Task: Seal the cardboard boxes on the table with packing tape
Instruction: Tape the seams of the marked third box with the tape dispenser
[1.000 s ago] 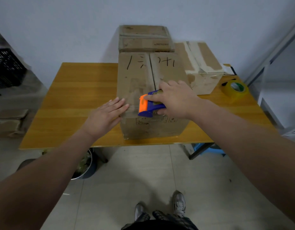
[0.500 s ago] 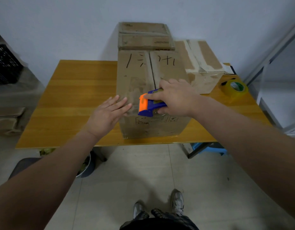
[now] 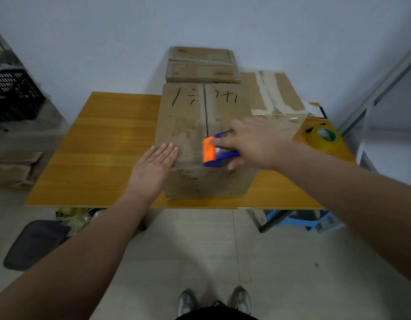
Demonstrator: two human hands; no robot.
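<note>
Two hands are working the front box [image 3: 183,116], which is standing at the near edge of the surface [image 3: 112,139]. The right hand [image 3: 253,144] is wrapping its grip round the tape dispenser [image 3: 213,153], just right of the flat, straight-fingered left hand [image 3: 153,167] pressing the box top. The dispenser's long axis is running left-right, orange end pointing left, crossing the seam [image 3: 205,107], which is running away from the person.
</note>
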